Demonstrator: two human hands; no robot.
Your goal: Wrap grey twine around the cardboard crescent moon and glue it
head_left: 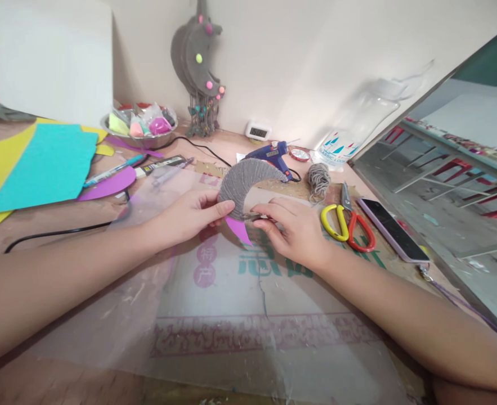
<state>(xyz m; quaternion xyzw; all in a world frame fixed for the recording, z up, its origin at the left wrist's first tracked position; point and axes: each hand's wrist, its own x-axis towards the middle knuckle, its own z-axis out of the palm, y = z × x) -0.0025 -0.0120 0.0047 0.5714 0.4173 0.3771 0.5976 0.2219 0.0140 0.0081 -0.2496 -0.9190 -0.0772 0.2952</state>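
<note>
A crescent moon (240, 183) of purple foam or card is wrapped in grey yarn for most of its length, with its lower purple tip (238, 229) bare. My left hand (193, 216) grips the crescent's outer edge between thumb and fingers. On the other side, near the lower end of the wrapping, my right hand (288, 228) pinches grey yarn (254, 216) between thumb and fingertips. From there a strand hangs down over the plastic-covered work surface. Behind the crescent lies a ball of grey yarn (318, 181).
Scissors (349, 222) and a phone (394, 229) lie at the right. Behind are a blue glue gun (269, 153), a small clock (258, 130) and a glass jar (349, 129). A finished moon hanging (197, 62) is against the wall. Coloured sheets (45, 169) and a bowl (140, 135) stand left.
</note>
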